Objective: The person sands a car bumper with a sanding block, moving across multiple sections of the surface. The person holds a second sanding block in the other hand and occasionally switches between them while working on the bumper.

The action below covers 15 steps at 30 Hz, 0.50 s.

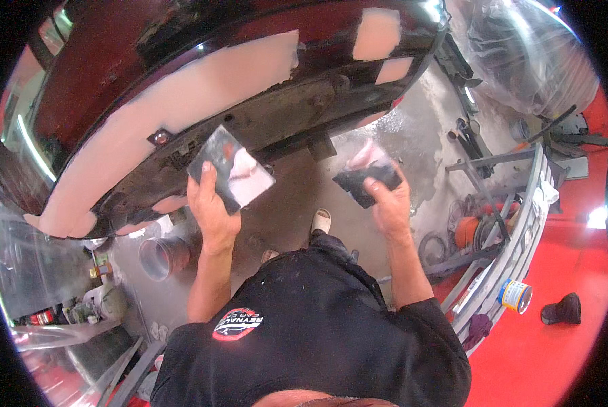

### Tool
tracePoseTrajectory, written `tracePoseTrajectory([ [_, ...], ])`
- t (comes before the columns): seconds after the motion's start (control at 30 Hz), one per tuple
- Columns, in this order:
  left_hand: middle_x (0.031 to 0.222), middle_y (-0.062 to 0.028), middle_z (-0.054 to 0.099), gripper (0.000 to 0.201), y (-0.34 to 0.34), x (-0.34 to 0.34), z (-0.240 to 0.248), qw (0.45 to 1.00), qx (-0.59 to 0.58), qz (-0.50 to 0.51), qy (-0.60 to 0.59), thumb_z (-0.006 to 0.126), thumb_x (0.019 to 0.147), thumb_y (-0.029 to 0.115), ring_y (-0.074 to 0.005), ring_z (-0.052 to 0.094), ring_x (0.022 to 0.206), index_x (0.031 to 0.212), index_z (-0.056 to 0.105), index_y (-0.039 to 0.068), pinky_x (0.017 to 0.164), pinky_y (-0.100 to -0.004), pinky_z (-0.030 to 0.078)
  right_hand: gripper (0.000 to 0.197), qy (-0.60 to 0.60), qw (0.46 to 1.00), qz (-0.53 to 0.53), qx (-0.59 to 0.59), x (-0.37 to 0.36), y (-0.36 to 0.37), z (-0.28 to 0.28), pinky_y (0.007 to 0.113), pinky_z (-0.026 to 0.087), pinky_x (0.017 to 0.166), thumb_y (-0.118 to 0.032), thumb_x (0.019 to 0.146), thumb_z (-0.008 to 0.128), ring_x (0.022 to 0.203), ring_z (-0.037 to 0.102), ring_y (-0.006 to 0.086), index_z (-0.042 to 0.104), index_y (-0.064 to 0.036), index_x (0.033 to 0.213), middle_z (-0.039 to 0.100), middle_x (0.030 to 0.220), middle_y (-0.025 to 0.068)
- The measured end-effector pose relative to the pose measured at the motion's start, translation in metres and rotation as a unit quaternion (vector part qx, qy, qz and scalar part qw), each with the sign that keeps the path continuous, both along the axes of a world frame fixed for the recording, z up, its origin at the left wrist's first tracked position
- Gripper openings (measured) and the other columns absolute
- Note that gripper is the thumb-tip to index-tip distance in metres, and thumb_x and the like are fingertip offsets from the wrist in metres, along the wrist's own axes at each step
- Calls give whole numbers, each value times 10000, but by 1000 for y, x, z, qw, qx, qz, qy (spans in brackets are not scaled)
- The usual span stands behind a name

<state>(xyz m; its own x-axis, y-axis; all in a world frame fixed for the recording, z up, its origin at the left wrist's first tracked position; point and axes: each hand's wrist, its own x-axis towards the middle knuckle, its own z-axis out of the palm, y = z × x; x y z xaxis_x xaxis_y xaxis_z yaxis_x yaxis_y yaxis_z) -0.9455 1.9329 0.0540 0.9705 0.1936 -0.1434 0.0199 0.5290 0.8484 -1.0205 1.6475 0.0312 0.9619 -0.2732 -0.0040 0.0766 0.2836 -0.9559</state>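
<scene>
My left hand [211,207] grips a flat, squarish filler board [212,154], its thumb on the top face. A lump of pale pink filler [248,180] covers part of that board. Between the thumb and fingers of my right hand [392,203] is a black flat spreader [353,184] with pink filler smeared along its far edge. Both tools are held apart, in front of a dark red car [94,74]. A long pale pink filler strip [161,102] lies across the car's panel, and smaller patches [377,34] show at its right.
To the right stands a grey metal rack [521,217] with a blue-and-yellow tin [515,296] at its edge. A dark cap-like object [561,309] rests on the red floor [561,258]. A bucket [163,259] sits at left. Plastic sheeting [521,54] drapes something at far right.
</scene>
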Motion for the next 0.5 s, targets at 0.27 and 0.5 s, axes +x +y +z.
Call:
tracePoseTrajectory([
  [0.27, 1221, -126, 682, 294, -43, 2, -45, 991, -37, 0, 132, 527, 1056, 143, -263, 692, 1083, 1308, 570, -2, 935, -419, 577, 327, -46, 988, -100, 106, 118, -97, 8, 391, 542, 982, 20, 965, 615, 1064, 684, 226, 655, -33, 1285, 695, 1199, 92],
  [0.5, 1219, -112, 680, 338, -69, 13, -73, 988, -13, 11, 154, 591, 1033, 206, -266, 695, 1082, 1307, 566, 11, 938, -420, 574, 766, -210, 646, -228, -697, 235, -151, 12, 429, 478, 1008, 44, 646, 682, 1145, 544, 340, 670, -250, 1354, 618, 1353, 9],
])
